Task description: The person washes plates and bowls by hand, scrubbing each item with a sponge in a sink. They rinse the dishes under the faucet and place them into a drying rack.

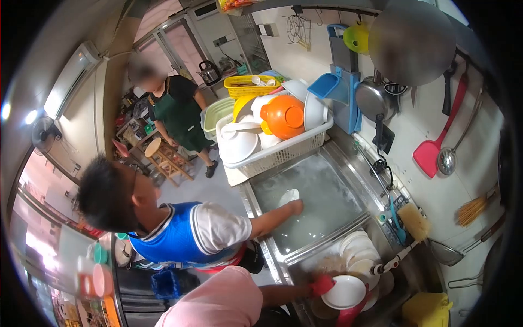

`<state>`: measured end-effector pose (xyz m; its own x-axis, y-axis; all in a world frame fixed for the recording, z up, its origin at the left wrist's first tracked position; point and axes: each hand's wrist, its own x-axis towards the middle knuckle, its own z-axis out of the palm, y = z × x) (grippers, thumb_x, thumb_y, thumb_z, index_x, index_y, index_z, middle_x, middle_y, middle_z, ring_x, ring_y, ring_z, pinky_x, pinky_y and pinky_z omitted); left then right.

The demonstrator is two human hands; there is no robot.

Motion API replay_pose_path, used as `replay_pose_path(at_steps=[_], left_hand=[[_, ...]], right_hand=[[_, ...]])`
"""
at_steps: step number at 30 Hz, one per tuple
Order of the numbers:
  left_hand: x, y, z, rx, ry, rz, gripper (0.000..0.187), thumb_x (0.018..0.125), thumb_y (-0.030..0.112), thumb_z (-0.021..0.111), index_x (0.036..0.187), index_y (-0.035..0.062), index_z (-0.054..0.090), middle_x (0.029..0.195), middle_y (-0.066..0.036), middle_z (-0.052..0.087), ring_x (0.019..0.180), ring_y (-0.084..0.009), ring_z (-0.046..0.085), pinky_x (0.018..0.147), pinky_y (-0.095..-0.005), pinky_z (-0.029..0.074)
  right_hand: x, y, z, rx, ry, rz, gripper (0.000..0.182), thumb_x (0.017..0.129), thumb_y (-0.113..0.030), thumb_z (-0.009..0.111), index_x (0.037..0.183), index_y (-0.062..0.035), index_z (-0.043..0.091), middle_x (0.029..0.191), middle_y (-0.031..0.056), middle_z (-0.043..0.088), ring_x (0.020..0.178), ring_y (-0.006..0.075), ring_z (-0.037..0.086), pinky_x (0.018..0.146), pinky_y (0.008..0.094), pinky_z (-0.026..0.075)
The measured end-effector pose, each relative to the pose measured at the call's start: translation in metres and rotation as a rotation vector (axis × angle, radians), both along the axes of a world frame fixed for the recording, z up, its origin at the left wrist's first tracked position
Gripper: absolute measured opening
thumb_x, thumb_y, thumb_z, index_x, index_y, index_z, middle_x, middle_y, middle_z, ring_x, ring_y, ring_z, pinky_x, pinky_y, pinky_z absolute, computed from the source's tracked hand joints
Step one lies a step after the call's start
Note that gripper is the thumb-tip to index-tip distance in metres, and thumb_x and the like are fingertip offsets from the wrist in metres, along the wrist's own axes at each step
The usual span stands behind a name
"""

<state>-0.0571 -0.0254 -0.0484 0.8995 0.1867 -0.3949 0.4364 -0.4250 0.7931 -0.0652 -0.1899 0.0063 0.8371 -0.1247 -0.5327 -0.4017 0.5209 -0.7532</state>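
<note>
My left hand, in a red glove, grips the left rim of a white plate. At the plate's lower edge is my right hand, also red-gloved and partly cut off by the frame; its fingers look closed on the same plate. Under and behind it, several white plates lie stacked in the near sink basin. A faucet reaches over them from the right. In the far basin of cloudy water, a co-worker's hand holds a small white dish.
A co-worker in a blue vest stands close on my left. Beyond the far basin, a white basket is piled with bowls, one orange. Utensils, including a red spatula, hang on the right wall. Another person in a green apron stands farther back.
</note>
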Motion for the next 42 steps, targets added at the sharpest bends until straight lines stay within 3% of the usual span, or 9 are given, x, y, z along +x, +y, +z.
replay_pose_path(at_steps=[9, 15, 21, 27, 30, 32, 35, 40, 42], left_hand=[[-0.005, 0.015, 0.006, 0.044, -0.006, 0.207, 0.053, 0.099, 0.043, 0.042, 0.091, -0.0026, 0.069, 0.089, -0.029, 0.065, 0.088, -0.0427, 0.065, 0.078, -0.0493, 0.051], [-0.033, -0.004, -0.011, -0.042, 0.141, -0.069, 0.054, 0.099, 0.044, 0.042, 0.1, -0.0038, 0.068, 0.098, -0.027, 0.067, 0.095, -0.0424, 0.064, 0.085, -0.0485, 0.049], [-0.001, -0.005, 0.044, 0.048, 0.192, 0.217, 0.053, 0.098, 0.044, 0.044, 0.102, -0.0028, 0.067, 0.099, -0.026, 0.068, 0.093, -0.0426, 0.065, 0.086, -0.0478, 0.05], [0.011, 0.042, 0.021, 0.431, -0.199, 0.095, 0.034, 0.101, 0.031, 0.041, 0.092, 0.0035, 0.06, 0.079, -0.024, 0.062, 0.072, -0.0377, 0.062, 0.063, -0.0488, 0.05], [0.038, 0.072, 0.057, 0.373, -0.069, 0.393, 0.036, 0.098, 0.034, 0.048, 0.095, -0.0001, 0.057, 0.08, -0.027, 0.063, 0.073, -0.045, 0.063, 0.061, -0.0538, 0.048], [0.052, 0.105, 0.074, 0.3, -0.437, 0.503, 0.031, 0.098, 0.028, 0.049, 0.101, -0.0019, 0.056, 0.083, -0.028, 0.064, 0.08, -0.0475, 0.062, 0.067, -0.0525, 0.049], [0.072, 0.153, 0.1, 0.21, -0.228, 0.549, 0.031, 0.098, 0.028, 0.05, 0.119, 0.0059, 0.052, 0.094, -0.026, 0.065, 0.089, -0.0464, 0.062, 0.075, -0.0498, 0.049], [0.1, 0.196, 0.103, 0.331, -0.626, 0.628, 0.028, 0.094, 0.016, 0.055, 0.12, 0.007, 0.052, 0.094, -0.021, 0.066, 0.088, -0.0418, 0.064, 0.075, -0.0466, 0.05], [0.107, 0.2, 0.12, 0.453, -0.485, 0.563, 0.029, 0.091, 0.012, 0.056, 0.12, 0.0065, 0.053, 0.095, -0.019, 0.066, 0.087, -0.0405, 0.064, 0.074, -0.0461, 0.05]], right_hand=[[-0.048, 0.049, -0.014, -0.013, -0.016, 0.03, 0.052, 0.099, -0.036, 0.045, 0.141, -0.0056, 0.04, 0.133, 0.0129, 0.054, 0.113, 0.0293, 0.057, 0.089, 0.0416, 0.05], [-0.027, 0.031, 0.004, 0.036, 0.013, 0.127, 0.052, 0.1, -0.039, 0.042, 0.14, -0.0059, 0.041, 0.135, 0.0143, 0.052, 0.117, 0.0305, 0.056, 0.092, 0.0432, 0.049], [-0.044, 0.043, -0.002, 0.108, 0.012, 0.075, 0.053, 0.101, -0.042, 0.039, 0.139, -0.0063, 0.042, 0.138, 0.0157, 0.05, 0.12, 0.0316, 0.054, 0.095, 0.0447, 0.048], [-0.027, 0.035, 0.033, 0.67, -0.104, 0.123, 0.054, 0.102, -0.046, 0.036, 0.138, -0.0067, 0.044, 0.141, 0.017, 0.048, 0.124, 0.0327, 0.052, 0.097, 0.0462, 0.046], [-0.014, 0.0, 0.039, 0.625, 0.042, 0.129, 0.056, 0.101, -0.051, 0.037, 0.133, -0.0068, 0.049, 0.139, 0.0229, 0.049, 0.128, 0.0392, 0.046, 0.111, 0.0522, 0.031], [-0.013, -0.022, 0.024, 0.642, 0.05, 0.125, 0.06, 0.099, -0.053, 0.039, 0.137, -0.0064, 0.045, 0.149, 0.0248, 0.038, 0.135, 0.0421, 0.039, 0.113, 0.0523, 0.029], [-0.017, -0.032, 0.022, 0.593, 0.115, 0.107, 0.061, 0.099, -0.054, 0.041, 0.137, -0.0066, 0.044, 0.144, 0.0242, 0.043, 0.129, 0.0415, 0.045, 0.11, 0.0532, 0.032], [-0.033, -0.039, -0.011, 0.671, 0.165, 0.107, 0.057, 0.097, -0.053, 0.046, 0.133, -0.0088, 0.046, 0.132, 0.0229, 0.052, 0.116, 0.0411, 0.054, 0.099, 0.0531, 0.043], [-0.036, -0.031, -0.015, 0.683, 0.186, 0.095, 0.055, 0.097, -0.051, 0.047, 0.132, -0.0081, 0.046, 0.129, 0.0233, 0.054, 0.112, 0.0414, 0.055, 0.096, 0.0535, 0.045]])
